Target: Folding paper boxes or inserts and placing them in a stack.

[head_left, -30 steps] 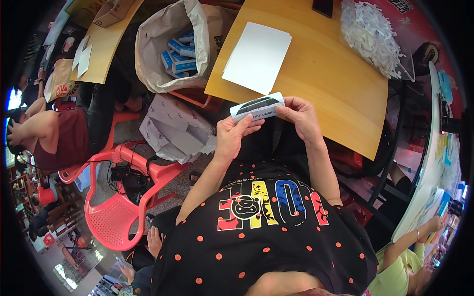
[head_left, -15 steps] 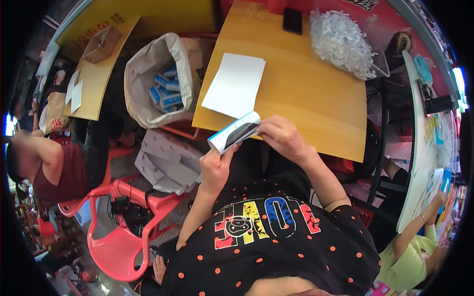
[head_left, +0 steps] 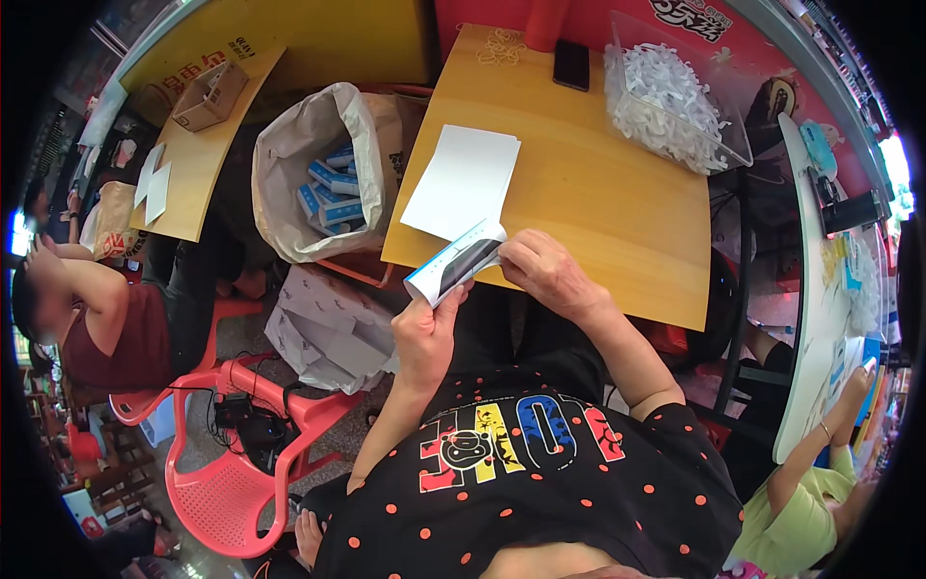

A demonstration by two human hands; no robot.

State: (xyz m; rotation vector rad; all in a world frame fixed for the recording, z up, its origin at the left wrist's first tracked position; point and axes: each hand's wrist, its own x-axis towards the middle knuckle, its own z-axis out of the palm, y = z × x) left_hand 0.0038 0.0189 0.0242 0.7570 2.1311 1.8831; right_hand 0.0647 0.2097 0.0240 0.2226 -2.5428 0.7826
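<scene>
A blue-and-white printed paper sheet [head_left: 451, 262], curled into a sleeve with a dark patch on it, is held just off the table's near edge. My left hand [head_left: 426, 333] grips its lower side, thumb along the paper. Closed fingers of my right hand [head_left: 546, 270] pinch the right end of the sheet. Beyond it, a stack of white sheets [head_left: 465, 179] lies on the wooden table [head_left: 598, 217]. To the left stands an open white sack [head_left: 275, 207] with several blue-and-white folded packets [head_left: 333, 193] inside.
At the table's far right, a clear bin [head_left: 666, 106] is heaped with white strips. A black phone [head_left: 571, 66] and rubber bands [head_left: 500, 46] lie at the back. A white bag [head_left: 323, 328] and red chair [head_left: 217, 487] are at left. People sit on both sides.
The head view has shifted slightly, so the table and sack sit a little lower in it. Both hands keep their hold on the curled sheet, with hardly any movement.
</scene>
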